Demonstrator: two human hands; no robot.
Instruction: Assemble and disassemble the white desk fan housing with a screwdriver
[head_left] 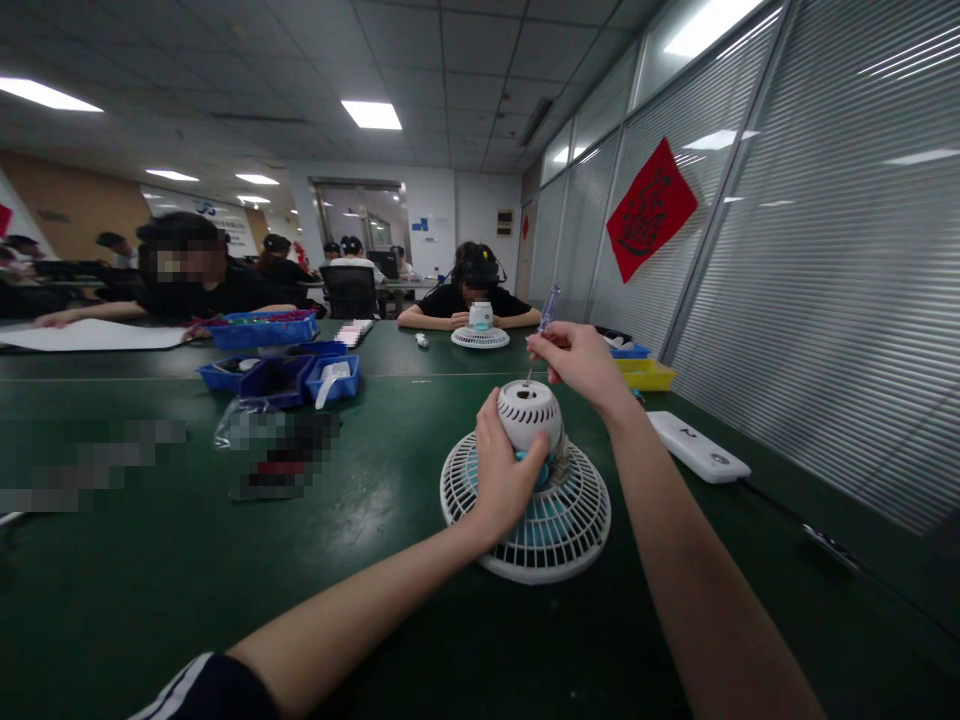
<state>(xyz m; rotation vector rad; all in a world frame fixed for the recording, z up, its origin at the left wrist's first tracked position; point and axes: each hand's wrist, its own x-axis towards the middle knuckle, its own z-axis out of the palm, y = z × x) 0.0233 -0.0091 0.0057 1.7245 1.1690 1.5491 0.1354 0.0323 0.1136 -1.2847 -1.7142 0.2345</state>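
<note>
A small white fan (589,510) lies with its round grille down on the green table, its motor housing pointing up. My left hand (504,465) is wrapped around the side of that housing, thumb toward the front. In my right hand (574,360) is a screwdriver (551,303) with a clear purple handle, pinched between thumb and fingers. Its thin shaft points down to the top of the housing, near a dark opening there. Whether the tip sits on a screw is too small to tell. Light blue parts show under the housing and through the grille.
Blue bins (277,375) with parts stand to the left, beside a clear plastic bag (247,422). At right are a yellow tray (646,375) and a white box-shaped device (697,446) with a black cable. Across the table a person (442,305) handles another fan (480,338); another person sits at left.
</note>
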